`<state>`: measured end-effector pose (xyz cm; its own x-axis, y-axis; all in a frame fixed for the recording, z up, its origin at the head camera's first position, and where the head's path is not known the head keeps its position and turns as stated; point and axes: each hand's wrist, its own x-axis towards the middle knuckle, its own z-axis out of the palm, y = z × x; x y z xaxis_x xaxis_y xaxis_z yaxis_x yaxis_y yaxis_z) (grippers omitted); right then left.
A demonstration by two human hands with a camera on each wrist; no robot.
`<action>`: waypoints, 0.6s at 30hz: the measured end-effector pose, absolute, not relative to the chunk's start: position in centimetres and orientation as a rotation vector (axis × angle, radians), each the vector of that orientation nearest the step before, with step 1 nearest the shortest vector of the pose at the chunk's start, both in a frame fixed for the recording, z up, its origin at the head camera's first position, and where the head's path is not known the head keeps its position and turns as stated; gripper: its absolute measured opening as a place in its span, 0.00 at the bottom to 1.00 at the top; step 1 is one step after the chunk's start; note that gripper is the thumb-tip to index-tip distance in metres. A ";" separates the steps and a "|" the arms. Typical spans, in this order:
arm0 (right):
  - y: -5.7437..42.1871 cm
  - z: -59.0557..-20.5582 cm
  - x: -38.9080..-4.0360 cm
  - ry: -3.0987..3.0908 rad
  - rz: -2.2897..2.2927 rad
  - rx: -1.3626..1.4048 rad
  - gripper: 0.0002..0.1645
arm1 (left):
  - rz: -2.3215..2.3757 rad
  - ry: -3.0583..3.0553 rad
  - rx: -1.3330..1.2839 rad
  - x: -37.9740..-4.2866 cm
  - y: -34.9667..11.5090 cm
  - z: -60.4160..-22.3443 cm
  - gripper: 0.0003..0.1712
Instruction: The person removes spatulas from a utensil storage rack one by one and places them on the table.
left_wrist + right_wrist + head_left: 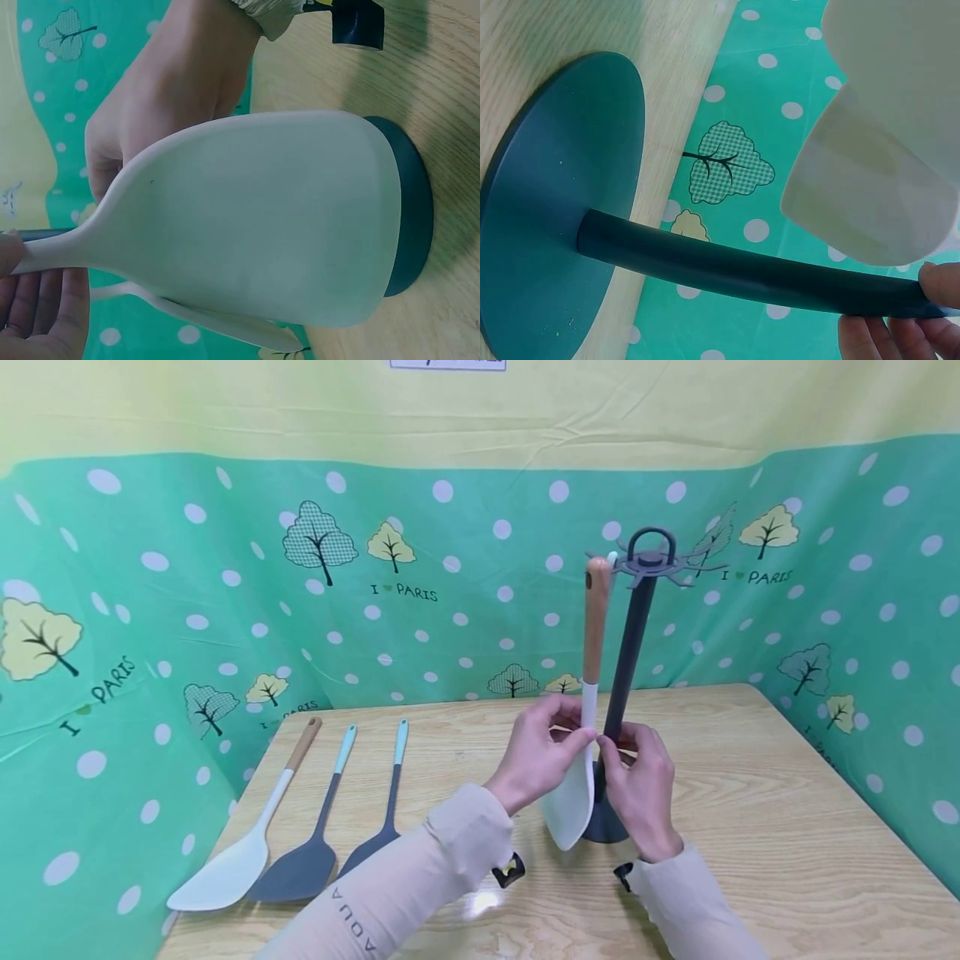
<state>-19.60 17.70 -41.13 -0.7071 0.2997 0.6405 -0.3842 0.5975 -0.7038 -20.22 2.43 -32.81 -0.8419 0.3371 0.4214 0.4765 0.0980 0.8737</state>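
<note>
My left hand [542, 747] grips the white neck of a spatula [572, 802] with a wooden handle, thumb in front and fingers behind. The spatula is upright, blade down, left of a dark utensil stand [632, 652]; its handle end is beside the stand's hook ring [652, 562]. Lower on the stand, my right hand [643, 781] holds the pole between thumb and fingers. A light-blue handle tip [612, 558] shows behind the wooden handle. In the left wrist view, a second pale blade [217, 322] is partly hidden behind the spatula's broad blade [255, 217].
On the table's left lie a white spatula [232, 868] with a wooden handle and two grey ones [300, 864] with light-blue handles, one partly covered by my left sleeve [420, 877]. A green dotted cloth [465, 568] hangs behind the table and along its sides.
</note>
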 end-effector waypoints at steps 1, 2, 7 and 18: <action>17.7 -41.1 -19.6 -2.062 1.144 0.067 0.13 | -1.855 -2.239 -0.833 -20.3 2.4 -32.9 0.11; 17.7 -41.1 -19.6 -2.063 1.142 0.068 0.13 | -1.856 -2.235 -0.832 -20.4 2.3 -32.9 0.11; 17.6 -41.0 -19.5 -2.078 1.121 0.069 0.12 | -1.859 -2.220 -0.832 -20.4 2.1 -32.7 0.10; 17.6 -41.0 -19.4 -2.091 1.114 0.069 0.13 | -1.889 -2.252 -0.767 -20.3 1.8 -32.4 0.11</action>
<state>-19.42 17.63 -41.02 -0.7153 0.2833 0.6388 -0.3719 0.6196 -0.6913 -20.25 1.80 -32.38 -0.8673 0.3090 0.3904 0.4382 0.1014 0.8932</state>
